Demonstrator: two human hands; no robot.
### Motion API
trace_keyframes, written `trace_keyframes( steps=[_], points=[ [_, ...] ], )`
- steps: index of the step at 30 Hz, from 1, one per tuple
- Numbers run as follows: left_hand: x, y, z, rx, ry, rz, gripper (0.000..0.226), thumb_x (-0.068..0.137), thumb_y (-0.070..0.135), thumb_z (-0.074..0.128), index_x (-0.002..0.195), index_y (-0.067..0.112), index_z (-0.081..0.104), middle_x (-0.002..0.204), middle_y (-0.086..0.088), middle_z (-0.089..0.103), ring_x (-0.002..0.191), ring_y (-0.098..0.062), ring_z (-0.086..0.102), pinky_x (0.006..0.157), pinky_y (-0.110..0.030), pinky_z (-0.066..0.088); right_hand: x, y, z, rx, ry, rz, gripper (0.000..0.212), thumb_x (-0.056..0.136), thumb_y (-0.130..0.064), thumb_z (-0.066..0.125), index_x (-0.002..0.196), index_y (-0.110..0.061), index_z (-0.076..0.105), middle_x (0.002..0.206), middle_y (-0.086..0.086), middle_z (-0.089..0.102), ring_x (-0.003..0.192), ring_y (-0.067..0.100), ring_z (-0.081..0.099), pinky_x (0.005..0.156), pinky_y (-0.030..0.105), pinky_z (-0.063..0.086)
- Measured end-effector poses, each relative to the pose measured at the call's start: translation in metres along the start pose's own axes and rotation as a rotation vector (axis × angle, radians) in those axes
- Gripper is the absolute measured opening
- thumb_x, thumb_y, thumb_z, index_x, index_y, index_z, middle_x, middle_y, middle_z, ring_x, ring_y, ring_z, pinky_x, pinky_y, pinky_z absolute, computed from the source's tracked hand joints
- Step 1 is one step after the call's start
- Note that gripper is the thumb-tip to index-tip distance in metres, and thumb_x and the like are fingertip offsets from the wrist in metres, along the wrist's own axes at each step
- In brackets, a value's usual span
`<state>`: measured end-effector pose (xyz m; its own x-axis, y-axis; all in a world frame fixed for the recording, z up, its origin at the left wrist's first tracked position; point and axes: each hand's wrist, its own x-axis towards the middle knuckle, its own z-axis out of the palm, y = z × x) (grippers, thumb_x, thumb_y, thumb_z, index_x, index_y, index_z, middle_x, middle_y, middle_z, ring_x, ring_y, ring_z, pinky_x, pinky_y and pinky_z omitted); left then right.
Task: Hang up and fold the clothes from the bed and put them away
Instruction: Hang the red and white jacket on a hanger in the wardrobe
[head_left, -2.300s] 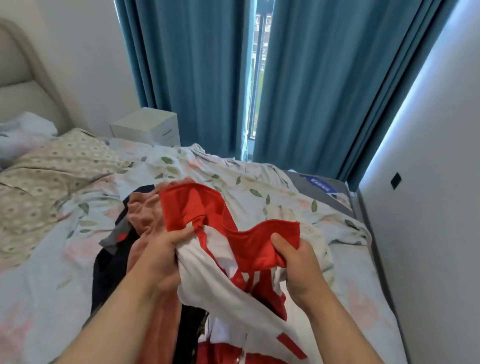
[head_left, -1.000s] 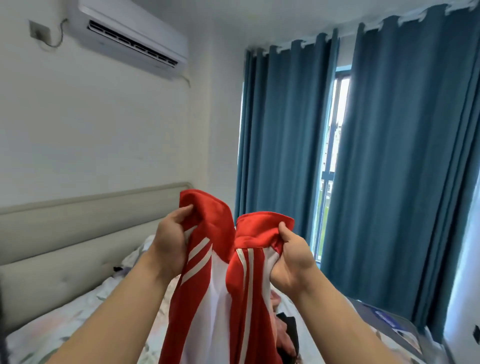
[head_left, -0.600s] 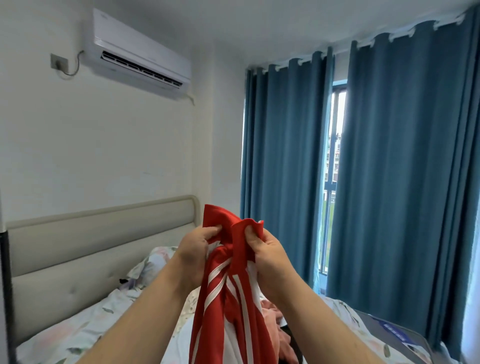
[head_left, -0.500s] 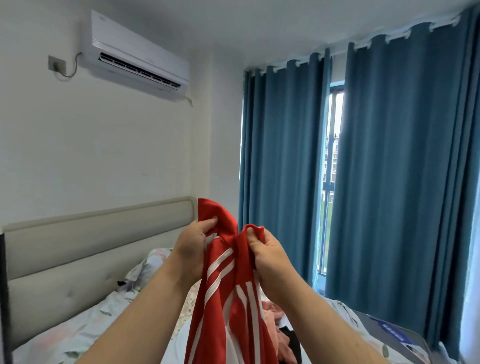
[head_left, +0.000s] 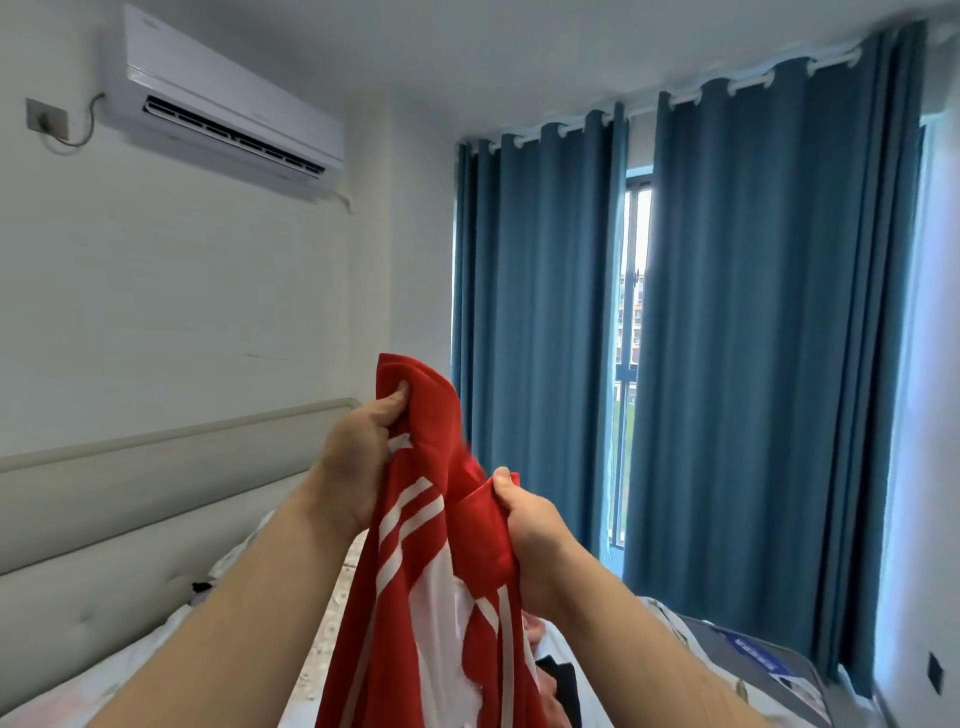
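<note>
I hold a red garment with white stripes up in front of me, above the bed. My left hand grips its upper red edge, thumb pinching the fabric. Lower and to the right, my right hand grips another red fold. The rest of the garment hangs down out of the picture. Beneath it, small parts of a pink and a dark piece of clothing show on the bed; the rest of the pile is hidden.
A padded headboard runs along the left wall, with an air conditioner above it. Blue curtains cover the window ahead. A white wall with a dark socket stands at the right.
The garment rose from the bed pile to chest height. In the last half second my left hand moved up and my right hand dropped lower along the fabric.
</note>
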<state>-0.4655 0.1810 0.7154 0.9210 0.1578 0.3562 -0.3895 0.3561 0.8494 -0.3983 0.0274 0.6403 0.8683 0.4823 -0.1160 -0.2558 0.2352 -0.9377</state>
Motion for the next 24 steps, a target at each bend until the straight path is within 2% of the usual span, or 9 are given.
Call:
trace_keyframes(
  steps=[3,6,9,12,14,16,18,21,24],
  points=[
    [0.01,-0.01,-0.02,0.159,0.102,0.038,0.031,0.099,0.031,0.048,0.109,0.006,0.063,0.099,-0.018,0.07,0.085,-0.028,0.07,0.064,-0.037,0.059,0.004,-0.005,0.004,0.104,0.027,-0.102,0.053,0.098,-0.054,0.052,0.111,-0.007,0.072,0.107,0.02,0.074,0.097,0.034,0.073,0.086,0.047,0.059],
    [0.003,-0.028,-0.031,0.285,0.069,0.058,0.048,0.071,0.055,0.059,0.092,0.012,0.052,0.083,-0.01,0.059,0.077,-0.023,0.061,0.061,-0.03,0.055,0.003,-0.014,0.013,0.063,0.061,-0.172,0.053,0.096,-0.055,0.054,0.115,-0.008,0.067,0.106,0.019,0.073,0.099,0.035,0.071,0.092,0.054,0.056],
    [-0.006,-0.047,-0.037,0.381,0.066,0.13,0.083,0.062,0.087,0.054,0.1,0.013,0.046,0.085,-0.008,0.056,0.074,-0.018,0.059,0.064,-0.029,0.054,-0.005,-0.014,0.024,0.036,0.002,-0.137,0.059,0.09,-0.065,0.053,0.111,-0.013,0.073,0.105,0.014,0.076,0.094,0.029,0.074,0.083,0.044,0.06],
    [-0.014,-0.049,-0.042,0.481,0.079,0.309,0.086,0.053,0.099,0.048,0.104,0.03,0.041,0.09,-0.004,0.052,0.071,-0.008,0.056,0.061,-0.027,0.049,-0.012,-0.014,0.033,0.068,-0.039,-0.124,0.054,0.092,-0.06,0.056,0.104,-0.011,0.074,0.095,0.014,0.077,0.082,0.027,0.075,0.072,0.04,0.06],
    [-0.023,-0.045,-0.043,0.65,0.108,0.533,0.061,0.065,0.078,0.06,0.105,0.038,0.035,0.087,0.004,0.051,0.066,0.001,0.056,0.055,-0.018,0.048,-0.016,-0.02,0.037,0.154,-0.021,-0.137,0.05,0.097,-0.05,0.056,0.101,-0.002,0.067,0.081,0.017,0.073,0.068,0.028,0.073,0.062,0.038,0.06],
    [-0.029,-0.047,-0.044,0.843,0.098,0.738,0.061,0.059,0.043,0.066,0.109,0.04,0.03,0.089,0.008,0.049,0.071,0.004,0.059,0.057,-0.012,0.048,-0.019,-0.028,0.04,0.255,-0.035,-0.173,0.044,0.102,-0.04,0.051,0.099,0.003,0.059,0.084,0.019,0.065,0.078,0.031,0.068,0.078,0.048,0.061],
    [-0.03,-0.047,-0.04,0.94,0.101,0.806,0.075,0.052,0.039,0.074,0.112,0.038,0.029,0.096,0.004,0.051,0.073,-0.004,0.061,0.06,-0.014,0.049,-0.023,-0.035,0.037,0.311,-0.101,-0.186,0.039,0.105,-0.035,0.045,0.101,0.002,0.058,0.095,0.022,0.057,0.099,0.036,0.056,0.106,0.058,0.045],
    [-0.026,-0.038,-0.033,0.926,0.166,0.954,0.043,0.075,0.034,0.073,0.103,0.038,0.04,0.092,0.0,0.052,0.077,-0.004,0.057,0.068,-0.011,0.044,-0.033,-0.044,0.028,0.327,-0.254,-0.167,0.053,0.104,-0.034,0.041,0.097,0.012,0.069,0.099,0.028,0.066,0.097,0.039,0.065,0.098,0.056,0.052],
    [-0.024,-0.026,-0.023,0.585,0.254,0.737,0.022,0.092,0.016,0.061,0.095,0.037,0.06,0.095,-0.001,0.059,0.081,0.001,0.059,0.074,-0.012,0.047,-0.05,-0.047,0.024,0.239,-0.333,-0.14,0.041,0.091,-0.027,0.058,0.106,0.009,0.073,0.105,0.026,0.07,0.095,0.037,0.069,0.098,0.052,0.053]
  ],
)
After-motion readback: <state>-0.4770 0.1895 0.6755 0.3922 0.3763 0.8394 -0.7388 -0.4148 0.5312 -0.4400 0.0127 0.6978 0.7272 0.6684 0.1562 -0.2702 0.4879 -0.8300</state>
